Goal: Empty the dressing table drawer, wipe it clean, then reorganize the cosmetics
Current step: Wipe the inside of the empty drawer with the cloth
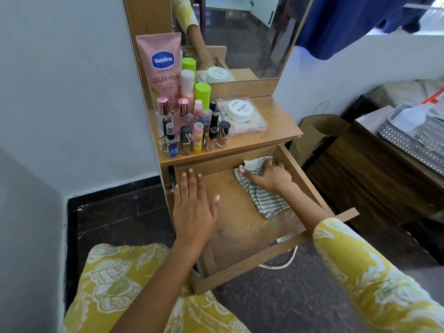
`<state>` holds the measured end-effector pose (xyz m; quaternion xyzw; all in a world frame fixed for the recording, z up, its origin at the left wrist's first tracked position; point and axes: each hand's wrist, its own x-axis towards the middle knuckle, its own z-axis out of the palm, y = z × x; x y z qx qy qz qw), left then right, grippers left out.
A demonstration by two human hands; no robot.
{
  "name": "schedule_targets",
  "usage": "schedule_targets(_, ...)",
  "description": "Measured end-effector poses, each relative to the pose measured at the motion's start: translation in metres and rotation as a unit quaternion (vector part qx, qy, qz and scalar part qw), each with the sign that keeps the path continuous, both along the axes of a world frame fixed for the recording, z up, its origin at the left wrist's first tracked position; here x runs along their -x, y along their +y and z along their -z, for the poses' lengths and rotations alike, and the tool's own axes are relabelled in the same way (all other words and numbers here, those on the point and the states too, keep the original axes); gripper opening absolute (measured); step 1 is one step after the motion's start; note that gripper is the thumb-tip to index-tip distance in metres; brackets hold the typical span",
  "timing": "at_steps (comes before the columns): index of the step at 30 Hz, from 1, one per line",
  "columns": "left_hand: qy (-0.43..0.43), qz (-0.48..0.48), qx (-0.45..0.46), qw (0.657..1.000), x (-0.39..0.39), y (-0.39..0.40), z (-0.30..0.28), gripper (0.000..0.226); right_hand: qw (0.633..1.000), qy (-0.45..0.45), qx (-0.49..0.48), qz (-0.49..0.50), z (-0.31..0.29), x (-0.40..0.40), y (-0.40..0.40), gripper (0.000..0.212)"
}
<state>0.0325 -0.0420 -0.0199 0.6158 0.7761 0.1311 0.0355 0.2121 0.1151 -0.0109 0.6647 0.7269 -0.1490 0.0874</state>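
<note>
- Left hand [192, 207]: fingers straight and spread, palm down over the left side of the pulled-out brown wooden drawer [240, 267]; it holds nothing, and contact with the drawer floor cannot be confirmed.
- Cosmetics, a cluster of small bottles and tubes [189, 126]: standing on the dressing table top [274, 116], above the drawer, so emptying appears complete.
- Right hand [269, 175]: fingers curled onto a grey-and-white striped cloth [266, 198], pressing it to the drawer floor at the back right corner.
- Status: wiping in progress; whitish smears remain near the front. Reorganizing not yet begun.
</note>
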Motion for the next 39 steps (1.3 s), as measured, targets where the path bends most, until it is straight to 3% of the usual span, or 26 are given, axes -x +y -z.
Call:
schedule_targets(5, -0.008, 0.0, -0.006, 1.0, -0.001, 0.0, 0.004, 0.068, 0.999, -0.043, 0.004, -0.008, 0.005, 0.003, -0.011, 0.125)
schedule_targets(13, -0.016, 0.0, 0.007, 1.0, 0.0, 0.0, 0.004, 0.066, 0.988, 0.11, 0.107, 0.019, -0.011, 0.009, 0.001, 0.119)
schedule_targets(16, -0.047, 0.026, 0.011, 0.998, 0.007, -0.001, 0.002, 0.067, 0.981, 0.154, 0.114, -0.005, -0.017, -0.003, -0.005, 0.098)
schedule_targets(21, -0.048, 0.073, 0.034, 0.996, 0.029, -0.01, 0.001, 0.063, 0.985, 0.061, 0.134, -0.094, 0.012, 0.0, -0.022, 0.061)
schedule_targets(29, -0.082, 0.138, 0.096, 0.982, 0.053, -0.007, -0.011, 0.059, 0.987, 0.021, 0.131, -0.088, 0.029, 0.094, -0.058, 0.067)
schedule_targets(35, -0.064, 0.15, 0.089, 0.983, 0.055, -0.011, -0.01, 0.059, 0.971, 0.126, 0.18, -0.096, 0.014, 0.116, -0.075, 0.066)
schedule_targets(37, -0.064, 0.148, 0.085, 0.983, 0.054, -0.012, -0.009, 0.06, 0.968, 0.178, 0.151, -0.093, 0.0, 0.102, -0.064, 0.058)
schedule_targets(39, -0.063, 0.147, 0.086, 0.983, 0.053, -0.013, -0.009, 0.059, 0.972, 0.162, 0.065, -0.156, -0.009, 0.087, -0.063, 0.054)
